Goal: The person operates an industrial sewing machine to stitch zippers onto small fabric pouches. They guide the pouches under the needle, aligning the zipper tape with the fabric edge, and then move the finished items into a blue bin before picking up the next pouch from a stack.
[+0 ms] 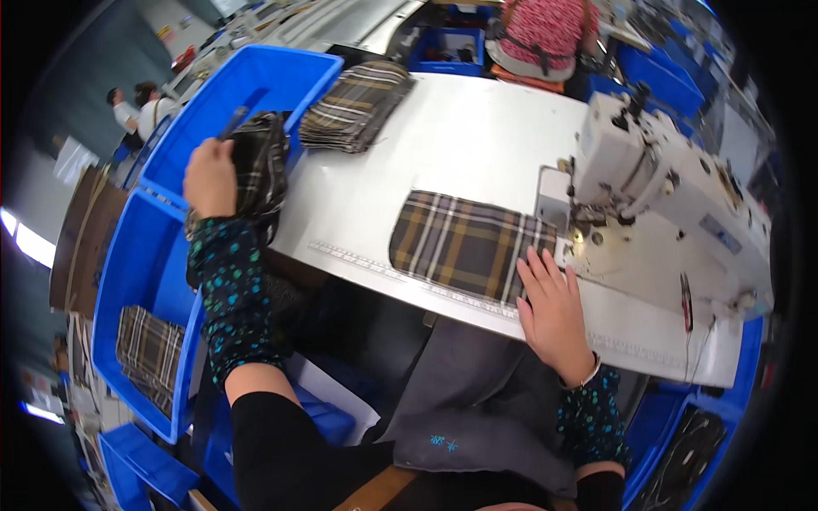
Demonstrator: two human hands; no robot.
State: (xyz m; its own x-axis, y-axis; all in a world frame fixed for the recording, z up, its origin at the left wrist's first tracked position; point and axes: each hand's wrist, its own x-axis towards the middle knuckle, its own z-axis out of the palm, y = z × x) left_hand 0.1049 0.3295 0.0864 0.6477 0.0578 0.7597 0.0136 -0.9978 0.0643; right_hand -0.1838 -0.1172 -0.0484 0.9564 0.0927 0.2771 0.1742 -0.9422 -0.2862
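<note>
While both hands work apart: each has its own plaid cloth.
Right hand [552, 313]: fingers spread flat, released, pressing the plaid piece [464, 244] on the bench [477, 136].
Long axis: it runs leftward from the sewing machine [665, 196].
Left hand [210, 177]: clenched on a dark plaid bundle [260, 166] at the blue bin [256, 81] rim.

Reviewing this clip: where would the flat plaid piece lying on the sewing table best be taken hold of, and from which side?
The plaid piece lies flat, its right end at the sewing machine under the right hand. Its rounded left end is free, so probably pinch that edge from the left, clear of the needle. The left hand grips a dark plaid bundle.
</note>
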